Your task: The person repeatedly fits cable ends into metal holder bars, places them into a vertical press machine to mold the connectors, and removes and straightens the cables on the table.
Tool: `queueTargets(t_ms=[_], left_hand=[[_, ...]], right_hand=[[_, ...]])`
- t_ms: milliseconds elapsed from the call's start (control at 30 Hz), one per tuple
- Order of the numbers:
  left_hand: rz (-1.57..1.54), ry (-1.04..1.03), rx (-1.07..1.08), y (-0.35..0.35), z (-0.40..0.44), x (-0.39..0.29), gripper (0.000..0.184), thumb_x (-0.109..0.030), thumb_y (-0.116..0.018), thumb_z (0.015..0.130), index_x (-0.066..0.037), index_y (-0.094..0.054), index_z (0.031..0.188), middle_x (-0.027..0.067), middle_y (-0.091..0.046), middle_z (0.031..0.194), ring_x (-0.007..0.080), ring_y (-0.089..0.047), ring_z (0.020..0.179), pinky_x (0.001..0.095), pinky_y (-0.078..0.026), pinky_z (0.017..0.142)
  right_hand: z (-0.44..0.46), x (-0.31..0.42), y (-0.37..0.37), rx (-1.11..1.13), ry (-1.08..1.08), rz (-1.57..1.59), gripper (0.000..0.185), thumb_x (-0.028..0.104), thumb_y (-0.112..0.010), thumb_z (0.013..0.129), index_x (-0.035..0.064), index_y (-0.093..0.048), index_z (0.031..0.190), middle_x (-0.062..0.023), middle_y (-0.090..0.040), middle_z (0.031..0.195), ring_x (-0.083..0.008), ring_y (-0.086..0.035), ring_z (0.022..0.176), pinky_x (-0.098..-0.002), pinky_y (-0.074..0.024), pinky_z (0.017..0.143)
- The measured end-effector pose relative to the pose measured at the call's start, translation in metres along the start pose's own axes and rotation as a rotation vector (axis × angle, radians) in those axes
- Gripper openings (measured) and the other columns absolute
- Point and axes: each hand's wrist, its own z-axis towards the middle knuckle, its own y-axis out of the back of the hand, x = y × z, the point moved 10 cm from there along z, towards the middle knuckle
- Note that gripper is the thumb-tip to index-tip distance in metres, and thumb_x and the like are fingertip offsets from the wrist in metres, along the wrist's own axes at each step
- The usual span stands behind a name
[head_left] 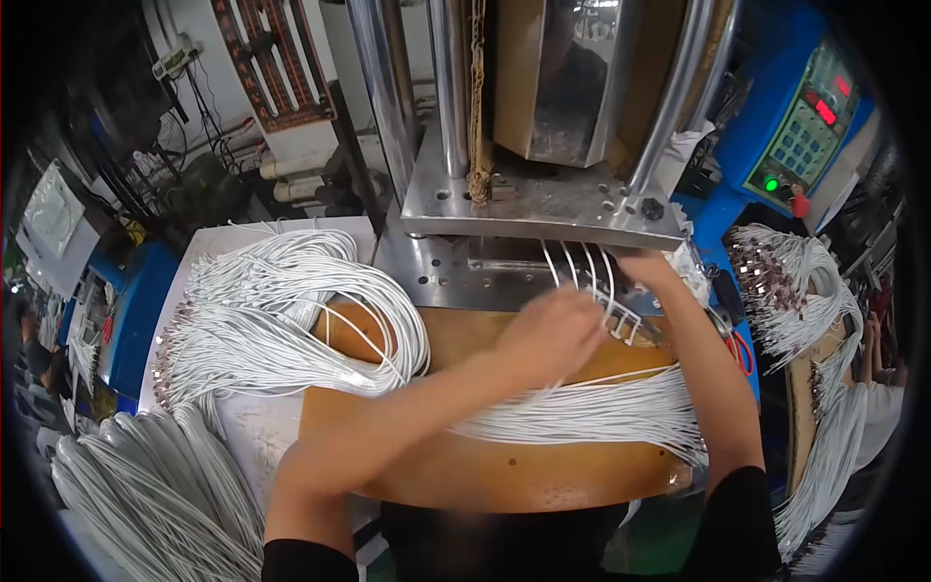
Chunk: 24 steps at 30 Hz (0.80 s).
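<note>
Just beside the curled left hand (564,332), white cables (611,286), grasp too blurred to tell; beyond it, reaching to the steel plate (543,209) with the right hand (642,267), grip hidden.

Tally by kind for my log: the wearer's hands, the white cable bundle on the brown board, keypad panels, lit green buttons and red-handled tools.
Hands: 2 (left hand, right hand)
White cable bundle on the brown board: 1
Keypad panel: 1
Lit green button: 1
Red-handled tool: 1
Total: 6
</note>
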Motion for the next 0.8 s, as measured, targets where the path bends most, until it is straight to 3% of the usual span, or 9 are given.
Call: queueTargets(t_ms=[67, 133, 233, 267, 400, 533, 633, 733, 800], left_hand=[[0.071, -0.041, -0.008, -0.001, 0.009, 0.036, 0.018, -0.018, -0.061, 0.087, -0.002, -0.062, 0.079, 0.0144, -0.061, 0.082, 0.0323, -0.06, 0.088, 0.0431, -0.05, 0.081], [0.144, -0.085, -0.016, 0.002, 0.006, 0.047, 0.018, -0.019, -0.062, 0.086, -0.002, -0.062, 0.079, 0.0147, -0.061, 0.083, 0.0328, -0.06, 0.089, 0.043, -0.05, 0.081], [-0.007, 0.183, 0.027, 0.017, 0.006, 0.068, 0.019, -0.02, -0.063, 0.086, -0.001, -0.063, 0.084, 0.0163, -0.063, 0.086, 0.0336, -0.061, 0.095, 0.0422, -0.05, 0.082], [-0.006, 0.186, 0.028, 0.017, 0.006, 0.071, 0.019, -0.02, -0.063, 0.086, -0.001, -0.063, 0.084, 0.0163, -0.063, 0.086, 0.0336, -0.061, 0.095, 0.0422, -0.05, 0.082], [0.019, 0.224, -0.079, 0.026, 0.005, 0.08, 0.022, -0.021, -0.064, 0.084, -0.002, -0.065, 0.097, 0.0175, -0.066, 0.098, 0.035, -0.062, 0.099, 0.0429, -0.051, 0.082], [0.496, 0.144, -0.213, 0.032, 0.003, 0.092, 0.03, -0.02, -0.065, 0.083, -0.004, -0.064, 0.109, 0.0182, -0.065, 0.109, 0.0363, -0.062, 0.102, 0.0445, -0.051, 0.087], [0.48, 0.123, -0.278, 0.035, 0.007, 0.095, 0.035, -0.021, -0.064, 0.084, -0.003, -0.063, 0.114, 0.0192, -0.064, 0.115, 0.0371, -0.061, 0.105, 0.0466, -0.049, 0.093], [0.428, 0.253, -0.094, 0.036, 0.008, 0.124, 0.034, -0.02, -0.06, 0.087, -0.002, -0.062, 0.116, 0.0189, -0.064, 0.115, 0.0368, -0.06, 0.109, 0.0461, -0.047, 0.096], [0.401, 0.317, -0.014, 0.032, 0.01, 0.136, 0.034, -0.019, -0.058, 0.088, -0.002, -0.062, 0.116, 0.0188, -0.064, 0.115, 0.0366, -0.059, 0.112, 0.0458, -0.046, 0.098]], right_hand=[[0.023, -0.036, -0.029, 0.043, 0.107, -0.213, 0.036, 0.028, -0.055, 0.096, 0.0055, -0.058, 0.124, -0.0133, -0.06, 0.127, -0.026, -0.059, 0.104, -0.0391, -0.0472, 0.095], [0.041, -0.053, -0.034, 0.018, 0.076, -0.299, 0.035, 0.027, -0.054, 0.097, 0.0055, -0.058, 0.124, -0.0143, -0.06, 0.126, -0.0273, -0.059, 0.105, -0.0397, -0.0469, 0.096], [0.05, -0.061, -0.025, -0.059, -0.008, -0.313, 0.033, 0.025, -0.051, 0.097, 0.0054, -0.058, 0.122, -0.0159, -0.06, 0.125, -0.0294, -0.058, 0.106, -0.0407, -0.0463, 0.097], [0.052, -0.059, -0.023, -0.063, -0.017, -0.32, 0.032, 0.024, -0.051, 0.097, 0.0054, -0.058, 0.122, -0.0164, -0.06, 0.125, -0.0301, -0.058, 0.107, -0.041, -0.0461, 0.097], [0.046, -0.008, -0.024, 0.067, 0.037, -0.39, 0.031, 0.022, -0.047, 0.097, 0.0054, -0.059, 0.121, -0.0184, -0.06, 0.124, -0.0329, -0.058, 0.108, -0.0423, -0.0453, 0.098], [0.014, 0.07, -0.026, 0.117, 0.203, -0.414, 0.03, 0.02, -0.045, 0.097, 0.0047, -0.059, 0.12, -0.0208, -0.059, 0.123, -0.0364, -0.056, 0.111, -0.0436, -0.0437, 0.1], [0.003, 0.102, -0.031, 0.099, 0.33, -0.416, 0.033, 0.02, -0.047, 0.096, 0.0028, -0.058, 0.122, -0.0233, -0.058, 0.122, -0.0407, -0.053, 0.116, -0.0446, -0.0406, 0.103], [0.009, 0.105, -0.045, 0.212, 0.306, -0.233, 0.035, 0.024, -0.049, 0.095, 0.0037, -0.058, 0.123, -0.0227, -0.058, 0.124, -0.0407, -0.053, 0.117, -0.0453, -0.0401, 0.103], [0.012, 0.108, -0.044, 0.226, 0.31, -0.287, 0.035, 0.025, -0.05, 0.095, 0.004, -0.059, 0.122, -0.0224, -0.058, 0.125, -0.0407, -0.053, 0.116, -0.0455, -0.04, 0.103]])
